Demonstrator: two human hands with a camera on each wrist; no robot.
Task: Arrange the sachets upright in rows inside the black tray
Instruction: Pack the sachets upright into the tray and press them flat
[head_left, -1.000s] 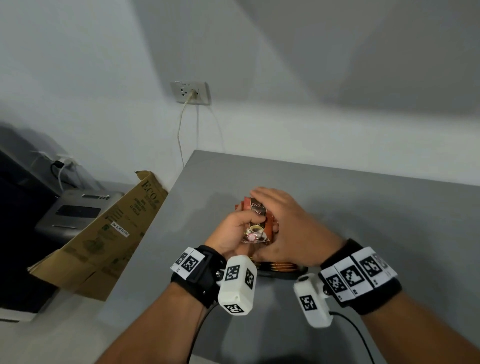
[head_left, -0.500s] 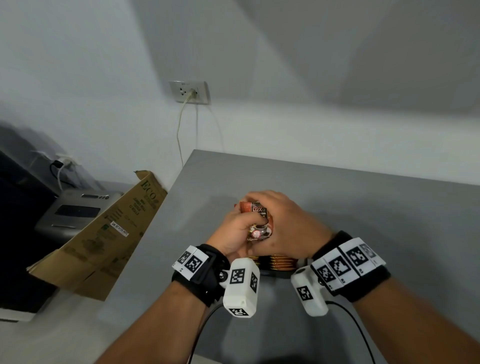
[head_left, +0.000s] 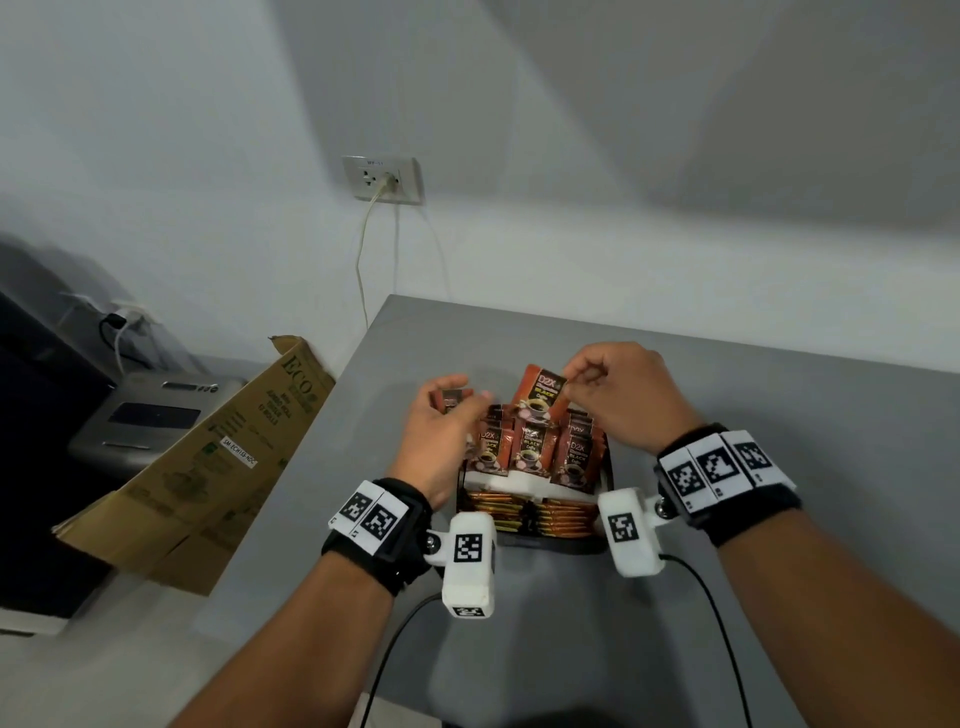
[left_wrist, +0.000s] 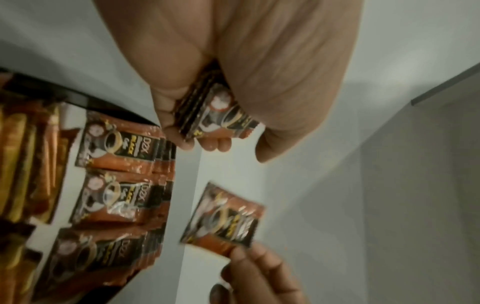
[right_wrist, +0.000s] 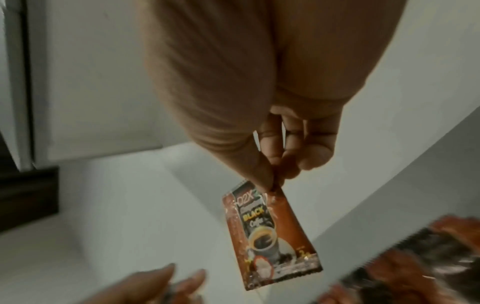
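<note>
Mid-fill step: R hand (head_left: 618, 395) pinches one sachet (head_left: 540, 392) by its top corner, thumb + forefinger tight, other fingers curled. It hangs upright just above the far end of the black tray (head_left: 609, 470), over the middle row. L hand (head_left: 441, 421) is curled round a small stack of spare sachets (left_wrist: 207, 111), over the tray's left far corner. Tray sits near the table (head_left: 779, 519) front edge w/ three rows of standing sachets (head_left: 530, 452) and gold sticks (head_left: 540, 514) in the near compartment.

Next, I'd guess: lower it straight down behind the middle row, keep it vertical, release.

Vs 0.5 s ago: hands were clasped together on the stack; now split apart, one sachet peeled off.
</note>
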